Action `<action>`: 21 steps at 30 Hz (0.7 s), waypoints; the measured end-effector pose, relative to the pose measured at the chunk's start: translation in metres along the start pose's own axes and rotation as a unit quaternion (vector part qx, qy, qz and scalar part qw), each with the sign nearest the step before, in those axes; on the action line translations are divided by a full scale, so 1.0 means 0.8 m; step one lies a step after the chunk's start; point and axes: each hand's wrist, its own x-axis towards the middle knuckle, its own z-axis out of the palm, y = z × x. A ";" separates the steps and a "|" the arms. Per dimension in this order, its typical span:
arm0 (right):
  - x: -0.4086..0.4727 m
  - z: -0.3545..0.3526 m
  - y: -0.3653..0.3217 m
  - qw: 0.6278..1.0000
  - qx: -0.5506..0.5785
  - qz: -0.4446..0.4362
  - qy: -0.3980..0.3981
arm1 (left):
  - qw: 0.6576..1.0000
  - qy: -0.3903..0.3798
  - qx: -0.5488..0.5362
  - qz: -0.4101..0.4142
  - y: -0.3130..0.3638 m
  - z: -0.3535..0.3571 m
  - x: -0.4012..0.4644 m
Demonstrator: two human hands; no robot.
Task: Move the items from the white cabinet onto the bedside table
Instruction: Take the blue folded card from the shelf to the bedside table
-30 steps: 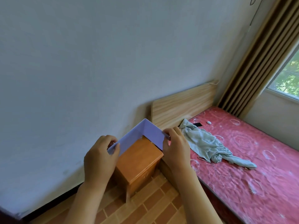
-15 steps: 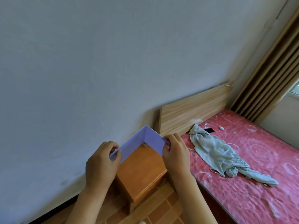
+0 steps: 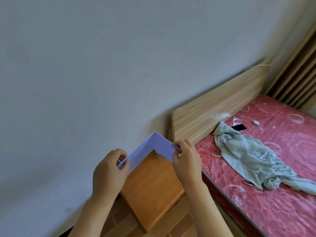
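While both hands hold it, the lavender box [image 3: 154, 147] hangs over the back edge of the orange wooden bedside table [image 3: 152, 189]; only 2 of its walls show, meeting at a corner that points toward the white wall [image 3: 102, 65]. Left hand [image 3: 109, 171] pinches the left wall's end, thumb on the near face, fingers curled behind. Right hand [image 3: 186, 161] pinches the right wall's end the same way. Cannot tell if the box touches the tabletop. Small pale object [image 3: 157, 153] sits near the table's back corner, just under the box, too blurred to name. Table stands against the wall, just beside the wooden headboard [image 3: 213, 113]. On the bed's red patterned mattress [image 3: 273, 202]: crumpled pale green cloth [image 3: 253, 159], black flat item [image 3: 238, 127] at its head end, small white oval [image 3: 256, 122] nearby.
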 end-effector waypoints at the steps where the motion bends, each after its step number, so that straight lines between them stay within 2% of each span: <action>1: 0.005 0.006 0.008 1.000 0.000 0.003 -0.004 | 1.000 -0.010 -0.007 -0.013 -0.003 0.011 0.005; 14: 0.013 0.124 0.086 0.993 -0.033 0.088 -0.075 | 0.984 -0.145 -0.028 -0.101 -0.100 0.129 0.046; 21: -0.003 0.199 0.120 0.983 -0.055 0.159 -0.073 | 0.973 -0.209 -0.033 -0.097 -0.167 0.202 0.068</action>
